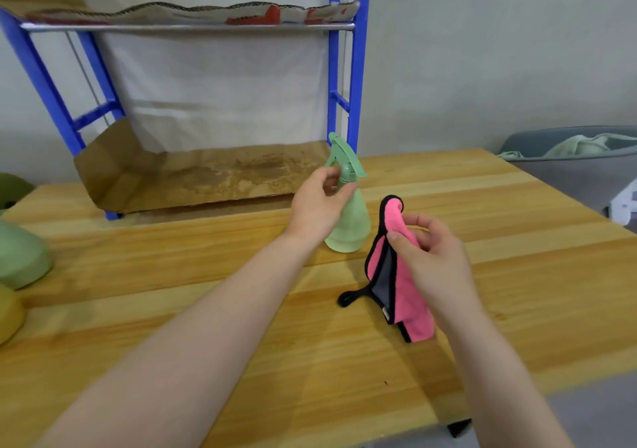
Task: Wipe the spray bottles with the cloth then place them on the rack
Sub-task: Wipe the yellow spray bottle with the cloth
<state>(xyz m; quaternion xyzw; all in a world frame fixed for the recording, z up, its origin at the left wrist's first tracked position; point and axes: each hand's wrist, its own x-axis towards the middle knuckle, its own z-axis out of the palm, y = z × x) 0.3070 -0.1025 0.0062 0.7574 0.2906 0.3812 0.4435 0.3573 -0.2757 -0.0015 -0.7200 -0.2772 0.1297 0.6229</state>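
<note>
One pale green spray bottle (346, 220) stands upright mid-table toward the far edge, left hand (319, 206) curled around its neck; right hand (436, 258) pinches the soft pink cloth (401, 275); light, probably slick plastic, best held at the neck.

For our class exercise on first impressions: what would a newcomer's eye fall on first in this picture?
Most likely the bright pink cloth, edged in black, pinched in the right hand just above the wooden table. Beside it, the left hand holds the neck of a pale green spray bottle standing upright on the table. Behind them rises the blue rack, its lower shelf lined with brown cardboard and holding no bottles.
</note>
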